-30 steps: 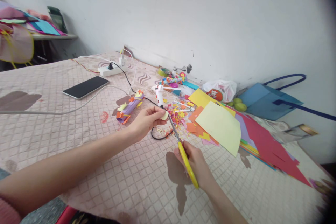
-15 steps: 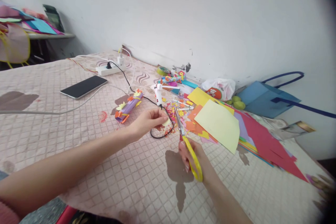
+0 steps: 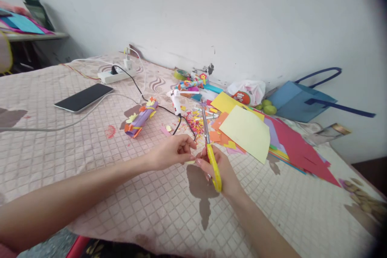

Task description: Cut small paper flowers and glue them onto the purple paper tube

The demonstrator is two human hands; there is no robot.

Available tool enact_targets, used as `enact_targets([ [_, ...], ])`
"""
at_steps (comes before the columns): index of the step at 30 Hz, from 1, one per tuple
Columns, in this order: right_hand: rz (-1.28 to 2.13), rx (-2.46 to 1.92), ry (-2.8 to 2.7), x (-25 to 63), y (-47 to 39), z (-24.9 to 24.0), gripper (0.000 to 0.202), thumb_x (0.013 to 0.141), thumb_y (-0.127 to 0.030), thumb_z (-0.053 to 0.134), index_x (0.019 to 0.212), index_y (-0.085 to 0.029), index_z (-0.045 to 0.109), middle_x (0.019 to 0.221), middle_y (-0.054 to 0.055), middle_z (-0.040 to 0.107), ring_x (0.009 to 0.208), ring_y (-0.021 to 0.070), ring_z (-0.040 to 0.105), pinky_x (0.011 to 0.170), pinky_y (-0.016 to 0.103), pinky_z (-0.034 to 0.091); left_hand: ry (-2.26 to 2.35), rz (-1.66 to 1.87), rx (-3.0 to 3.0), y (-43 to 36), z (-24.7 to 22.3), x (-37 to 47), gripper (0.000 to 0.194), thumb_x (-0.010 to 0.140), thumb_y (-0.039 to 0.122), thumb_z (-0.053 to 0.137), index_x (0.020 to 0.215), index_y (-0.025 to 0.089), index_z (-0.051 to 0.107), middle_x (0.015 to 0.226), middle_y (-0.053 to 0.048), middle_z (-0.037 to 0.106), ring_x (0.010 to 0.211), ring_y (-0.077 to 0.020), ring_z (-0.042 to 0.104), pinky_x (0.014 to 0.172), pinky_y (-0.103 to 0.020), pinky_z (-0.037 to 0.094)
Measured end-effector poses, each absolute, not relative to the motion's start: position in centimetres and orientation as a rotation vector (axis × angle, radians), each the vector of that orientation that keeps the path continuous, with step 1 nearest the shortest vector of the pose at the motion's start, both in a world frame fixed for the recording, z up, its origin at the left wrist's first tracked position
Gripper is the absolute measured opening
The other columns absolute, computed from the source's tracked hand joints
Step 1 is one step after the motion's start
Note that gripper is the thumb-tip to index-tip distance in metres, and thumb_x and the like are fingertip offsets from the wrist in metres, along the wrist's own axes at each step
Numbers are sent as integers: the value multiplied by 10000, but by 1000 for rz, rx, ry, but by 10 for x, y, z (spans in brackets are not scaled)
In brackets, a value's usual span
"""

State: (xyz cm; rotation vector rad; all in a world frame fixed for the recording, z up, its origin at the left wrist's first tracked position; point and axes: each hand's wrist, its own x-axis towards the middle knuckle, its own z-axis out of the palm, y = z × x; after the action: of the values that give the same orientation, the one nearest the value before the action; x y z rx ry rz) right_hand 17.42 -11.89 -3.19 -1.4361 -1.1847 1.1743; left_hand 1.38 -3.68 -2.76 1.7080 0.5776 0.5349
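My left hand (image 3: 172, 151) pinches a small pale yellow piece of paper (image 3: 190, 162) low over the tablecloth. My right hand (image 3: 222, 171) is wrapped around yellow-handled scissors (image 3: 213, 165), their metal blades pointing away from me towards the paper scraps. Its thumb and fingertips meet the same paper piece beside my left fingertips. Part of that paper is hidden by the fingers. Just beyond my left hand lies another small pale yellow cut-out (image 3: 168, 128). A purple paper roll (image 3: 141, 117) with yellow and orange paper leaves rests to the left.
A white glue gun (image 3: 176, 102) with a black cord stands among colourful paper scraps (image 3: 196, 123). To the right are a pale yellow sheet (image 3: 246, 133), red paper (image 3: 302, 147) and a blue bag (image 3: 298, 102). On the left lie a phone (image 3: 84, 97) and a power strip (image 3: 116, 75).
My hands have come together. The left moved nearer to me with the paper piece, and the right brought its fingertips to it, still holding the scissors. The view has shifted slightly.
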Motion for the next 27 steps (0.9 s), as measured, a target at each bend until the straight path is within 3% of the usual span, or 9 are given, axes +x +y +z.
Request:
enact_targets([
  [6, 1116, -1434, -1116, 173, -119, -35, 234, 696, -300, 639, 764, -199, 440, 593, -76, 473, 364, 43, 375, 325, 166, 336, 590, 549, 1586, -41, -29, 17, 233, 750, 332, 600, 846, 125, 552, 704, -1, 558, 608, -81, 496, 537, -199, 387],
  [11, 1071, -1389, -1075, 172, -118, -33, 275, 692, -335, 659, 749, -198, 428, 658, -58, 499, 396, 44, 402, 345, 170, 361, 659, 456, 1365, -45, -28, 20, 273, 693, 388, 649, 704, 139, 538, 619, 16, 564, 527, -71, 474, 481, -190, 360],
  [15, 1167, -1357, -1118, 175, -120, -32, 315, 759, -459, 586, 741, -195, 416, 607, -64, 469, 356, 31, 335, 336, 168, 339, 700, 570, 1283, -38, -23, 17, 255, 707, 366, 646, 691, 140, 529, 652, -2, 602, 519, -63, 485, 492, -189, 358],
  [21, 1174, -1478, -1430, 182, -124, -35, 413, 796, -620, 420, 767, -209, 404, 552, -74, 385, 390, 64, 360, 357, 181, 380, 691, 755, 1231, -21, -15, 7, 224, 720, 340, 647, 724, 148, 531, 587, 45, 515, 497, -45, 443, 494, -177, 335],
  [27, 1051, -1675, -1562, 181, -125, -33, 353, 830, -540, 417, 717, -208, 383, 517, -79, 364, 370, 66, 370, 365, 193, 380, 704, 844, 1177, -18, -9, 5, 209, 729, 325, 640, 706, 149, 531, 638, 28, 545, 578, -63, 507, 569, -193, 404],
])
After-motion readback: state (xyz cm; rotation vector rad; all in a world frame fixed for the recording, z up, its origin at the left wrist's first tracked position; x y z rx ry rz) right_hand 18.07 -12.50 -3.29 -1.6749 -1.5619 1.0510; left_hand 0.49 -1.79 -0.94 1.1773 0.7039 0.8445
